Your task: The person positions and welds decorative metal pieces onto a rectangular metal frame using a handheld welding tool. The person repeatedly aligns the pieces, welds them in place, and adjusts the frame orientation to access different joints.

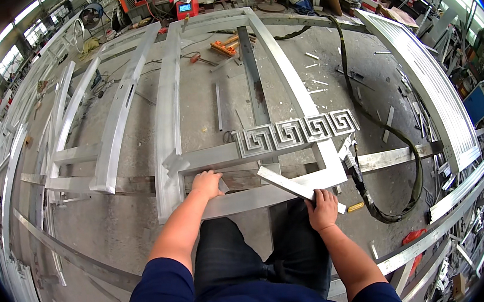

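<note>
My right hand grips the near end of a short aluminium bar, which lies slanted across the near rail of a silver metal frame. Inside that frame's near-left corner, my left hand is closed, its fingers curled at a small grey metal piece; the hand partly hides this piece. Along the frame's crossbar sits a strip of square spiral metal ornaments, beyond both hands.
A welding torch with a dark cable lies right of the frame, near a yellow-handled tool. Orange clamps rest on the floor farther off. Another frame stands left, a ribbed panel right.
</note>
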A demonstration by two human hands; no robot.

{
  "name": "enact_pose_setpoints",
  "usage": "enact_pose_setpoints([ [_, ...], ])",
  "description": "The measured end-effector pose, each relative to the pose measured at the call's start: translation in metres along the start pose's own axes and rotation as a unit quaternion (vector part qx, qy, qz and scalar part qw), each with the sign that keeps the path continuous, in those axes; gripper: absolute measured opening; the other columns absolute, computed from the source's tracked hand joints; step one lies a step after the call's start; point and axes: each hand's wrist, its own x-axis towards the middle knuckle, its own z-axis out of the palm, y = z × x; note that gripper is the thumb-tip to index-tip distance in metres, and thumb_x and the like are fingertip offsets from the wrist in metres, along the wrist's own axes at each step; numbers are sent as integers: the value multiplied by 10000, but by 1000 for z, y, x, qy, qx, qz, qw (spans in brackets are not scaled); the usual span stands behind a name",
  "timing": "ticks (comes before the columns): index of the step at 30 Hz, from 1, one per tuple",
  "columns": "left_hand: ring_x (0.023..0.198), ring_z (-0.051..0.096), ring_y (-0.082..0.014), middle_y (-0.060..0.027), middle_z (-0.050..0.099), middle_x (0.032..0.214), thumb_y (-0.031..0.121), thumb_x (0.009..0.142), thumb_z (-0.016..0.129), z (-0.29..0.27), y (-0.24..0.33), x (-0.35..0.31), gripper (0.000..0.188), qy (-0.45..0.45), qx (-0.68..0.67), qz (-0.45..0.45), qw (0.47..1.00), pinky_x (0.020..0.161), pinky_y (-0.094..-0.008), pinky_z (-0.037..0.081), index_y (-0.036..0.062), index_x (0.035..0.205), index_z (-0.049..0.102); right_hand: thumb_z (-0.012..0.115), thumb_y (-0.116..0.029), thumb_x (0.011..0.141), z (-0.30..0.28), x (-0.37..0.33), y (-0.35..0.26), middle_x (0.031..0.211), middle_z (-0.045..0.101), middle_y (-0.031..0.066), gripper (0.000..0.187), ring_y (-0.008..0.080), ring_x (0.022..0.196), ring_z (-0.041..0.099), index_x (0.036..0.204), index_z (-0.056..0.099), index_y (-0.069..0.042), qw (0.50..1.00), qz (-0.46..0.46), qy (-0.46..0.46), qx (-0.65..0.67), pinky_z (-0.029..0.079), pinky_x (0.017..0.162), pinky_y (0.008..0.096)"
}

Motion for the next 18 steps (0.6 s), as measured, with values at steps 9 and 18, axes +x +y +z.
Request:
enact_pose_setpoints([
  [9,1182,619,-313,-135,607,1269,152,776,768,16,-1,13,638,-41,23,-5,999,987,-436,521,146,1384,574,723,-299,853,-4,-3,3,1123,634,142,440,347,1085,583,1187,605,-39,1000,3,-1,11,415,975,462],
  [18,1248,542,-306,-116,593,1236,86,832,657,15,-3,-5,350,157,-71,50,984,1048,-433,453,85,1182,662,704,-317,878,-4,-4,1,1145,638,130,436,337,1093,588,1199,606,-38,1000,7,-14,-10,418,983,448],
])
